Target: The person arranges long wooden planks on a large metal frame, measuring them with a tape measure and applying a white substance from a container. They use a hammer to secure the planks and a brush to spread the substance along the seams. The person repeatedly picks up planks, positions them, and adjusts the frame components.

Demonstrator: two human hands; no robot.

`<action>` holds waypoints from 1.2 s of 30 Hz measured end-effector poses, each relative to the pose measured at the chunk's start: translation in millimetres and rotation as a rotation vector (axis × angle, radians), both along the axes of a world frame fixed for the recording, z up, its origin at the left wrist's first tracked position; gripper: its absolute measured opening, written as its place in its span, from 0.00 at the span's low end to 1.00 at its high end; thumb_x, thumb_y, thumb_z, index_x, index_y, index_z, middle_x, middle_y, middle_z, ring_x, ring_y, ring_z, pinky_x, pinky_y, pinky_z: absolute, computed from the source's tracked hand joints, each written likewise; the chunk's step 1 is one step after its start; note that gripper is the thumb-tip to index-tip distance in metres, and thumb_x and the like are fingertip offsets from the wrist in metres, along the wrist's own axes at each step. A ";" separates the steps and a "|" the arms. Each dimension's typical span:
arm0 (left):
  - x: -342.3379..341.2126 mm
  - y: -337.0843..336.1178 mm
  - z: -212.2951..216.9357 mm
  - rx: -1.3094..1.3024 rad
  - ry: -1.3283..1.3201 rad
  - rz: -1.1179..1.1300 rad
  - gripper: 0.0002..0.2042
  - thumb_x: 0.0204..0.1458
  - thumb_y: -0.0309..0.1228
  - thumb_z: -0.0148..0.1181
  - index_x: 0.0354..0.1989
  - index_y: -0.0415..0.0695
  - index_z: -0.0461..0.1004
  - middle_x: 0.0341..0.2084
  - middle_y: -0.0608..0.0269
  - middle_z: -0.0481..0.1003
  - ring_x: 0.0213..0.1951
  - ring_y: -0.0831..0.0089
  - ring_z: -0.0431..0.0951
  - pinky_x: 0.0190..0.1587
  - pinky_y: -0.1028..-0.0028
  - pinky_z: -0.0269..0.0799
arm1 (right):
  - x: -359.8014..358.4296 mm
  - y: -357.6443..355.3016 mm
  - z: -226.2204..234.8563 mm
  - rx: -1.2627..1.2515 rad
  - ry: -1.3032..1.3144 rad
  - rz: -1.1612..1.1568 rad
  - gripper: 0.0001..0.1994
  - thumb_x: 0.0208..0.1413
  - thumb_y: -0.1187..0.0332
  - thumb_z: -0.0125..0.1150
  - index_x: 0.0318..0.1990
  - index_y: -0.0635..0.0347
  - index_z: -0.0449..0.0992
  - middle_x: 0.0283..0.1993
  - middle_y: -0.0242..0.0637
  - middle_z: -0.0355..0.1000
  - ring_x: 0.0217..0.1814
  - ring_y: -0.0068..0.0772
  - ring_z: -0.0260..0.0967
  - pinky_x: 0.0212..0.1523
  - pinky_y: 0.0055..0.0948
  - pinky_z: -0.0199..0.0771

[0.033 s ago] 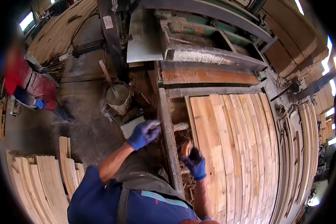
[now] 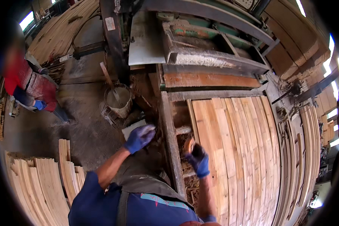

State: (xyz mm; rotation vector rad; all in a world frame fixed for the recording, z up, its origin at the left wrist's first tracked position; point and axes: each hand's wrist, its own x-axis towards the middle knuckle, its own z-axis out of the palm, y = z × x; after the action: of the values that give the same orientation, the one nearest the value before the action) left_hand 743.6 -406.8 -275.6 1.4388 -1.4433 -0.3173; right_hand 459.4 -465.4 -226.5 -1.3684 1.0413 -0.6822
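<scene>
My left hand (image 2: 140, 138), in a blue glove, hovers left of the frame's metal rail (image 2: 170, 143). Its fingers are curled together, and what they hold, if anything, is hidden. My right hand (image 2: 198, 161), in a blue glove with dark fingers, is closed on a small orange-brown object (image 2: 189, 144) whose kind I cannot make out. That hand is over the gap between the rail and the panel of narrow wooden boards (image 2: 237, 150), close to the panel's left edge. The boards lie side by side in the frame.
A bucket with a stick (image 2: 118, 101) stands on the floor to the left, near a pale flat piece (image 2: 133, 128). Stacked wooden strips (image 2: 41, 180) are at lower left. A dusty machine (image 2: 211, 56) spans the far side. Another person (image 2: 30, 83) stands at far left.
My left hand has shifted slightly left and nearer to me, away from the rail. My right hand stays by the panel's left edge with the orange-brown object in it.
</scene>
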 end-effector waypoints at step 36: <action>182.6 366.0 -209.5 1.249 1.560 0.969 0.21 0.56 0.53 0.50 0.45 0.49 0.72 0.30 0.63 0.76 0.28 0.67 0.76 0.34 0.65 0.70 | 363.2 -411.7 -147.2 -1.167 0.743 0.202 0.19 0.58 0.62 0.47 0.52 0.62 0.72 0.56 0.53 0.68 0.60 0.56 0.62 0.62 0.44 0.59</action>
State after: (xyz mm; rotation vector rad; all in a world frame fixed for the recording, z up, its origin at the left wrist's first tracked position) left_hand 926.2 -40.8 -485.2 1.7467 0.9221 -1.3870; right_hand 822.6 -877.1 -373.7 -2.8531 1.0468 -0.6484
